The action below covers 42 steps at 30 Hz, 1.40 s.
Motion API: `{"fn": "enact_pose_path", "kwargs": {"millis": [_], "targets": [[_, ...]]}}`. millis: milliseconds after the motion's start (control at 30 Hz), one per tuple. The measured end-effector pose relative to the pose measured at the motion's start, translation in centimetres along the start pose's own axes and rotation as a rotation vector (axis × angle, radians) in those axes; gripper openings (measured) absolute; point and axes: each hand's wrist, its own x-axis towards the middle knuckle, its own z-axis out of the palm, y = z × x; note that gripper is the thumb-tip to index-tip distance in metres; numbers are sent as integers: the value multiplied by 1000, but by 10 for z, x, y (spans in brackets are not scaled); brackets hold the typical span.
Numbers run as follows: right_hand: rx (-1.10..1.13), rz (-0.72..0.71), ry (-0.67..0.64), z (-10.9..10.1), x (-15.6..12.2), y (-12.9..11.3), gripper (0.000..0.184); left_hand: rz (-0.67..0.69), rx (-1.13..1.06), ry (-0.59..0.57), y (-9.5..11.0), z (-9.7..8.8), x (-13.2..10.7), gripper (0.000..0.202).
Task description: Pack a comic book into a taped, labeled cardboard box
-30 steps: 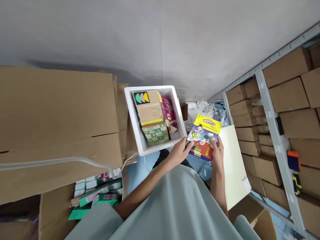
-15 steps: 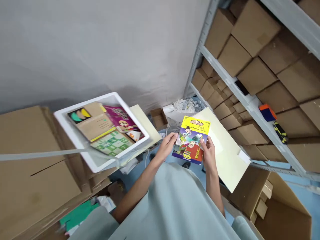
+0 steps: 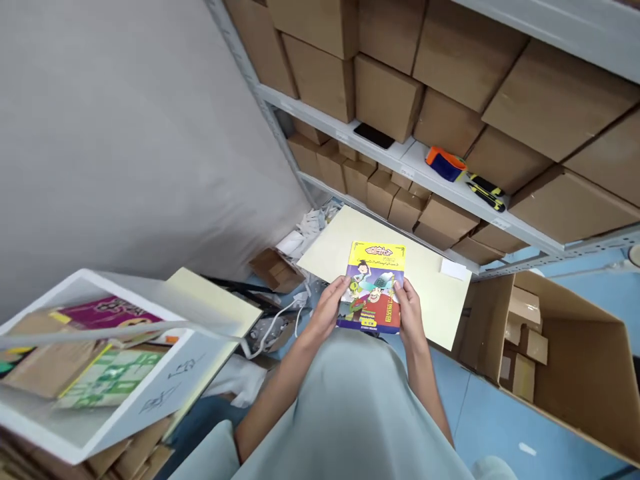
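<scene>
Between my two hands is a comic book (image 3: 373, 288) with a yellow, purple and red cartoon cover, its front facing up at me. My left hand (image 3: 330, 303) grips its left edge, and my right hand (image 3: 409, 305) grips the right edge with the thumb on the cover. Beneath and beyond the book lies a pale cream board (image 3: 430, 293), with a small white slip (image 3: 453, 269) near its right edge. To the left stands a white foam box (image 3: 145, 393) with handwriting on its side; a purple book (image 3: 107, 312) and a green-and-white patterned one (image 3: 113, 377) lie inside.
Grey metal shelves (image 3: 530, 230) full of cardboard boxes line the far side. On one shelf lie a black phone (image 3: 374, 135), an orange-and-blue tape roll (image 3: 446, 164) and yellow-black cutters (image 3: 485, 195). An open carton (image 3: 575, 360) holding small boxes stands at right. A white cable (image 3: 273, 327) hangs at left.
The view has swung to the right, so the shelves fill more of it and the foam box sits lower left. Both hands still hold the comic book, which is now more upright in view.
</scene>
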Motion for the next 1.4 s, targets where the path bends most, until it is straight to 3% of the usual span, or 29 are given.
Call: {"fn": "enact_pose_path", "kwargs": {"millis": [200,400,700,1000,1200,1333,1400], "targets": [[89,-84,100,-4,11,-9,54,-49,34,-96,12,21,32,58],[59,-127,181,22,27,-14,56,-94,37,-247,44,22,65,58],[-20,-158,269,86,51,-5,53,-277,56,-369,86,-16,99,69],[-18,-139,360,128,78,26,56,-324,56,-486,117,-57,135,67],[-61,-131,441,133,75,36,61,-478,-8,-514,118,-69,148,64],[-296,-243,628,124,70,34,68,-449,-62,-566,114,-71,155,74],[-418,-330,651,125,68,32,68,-400,-66,-606,111,-69,158,78]]}}
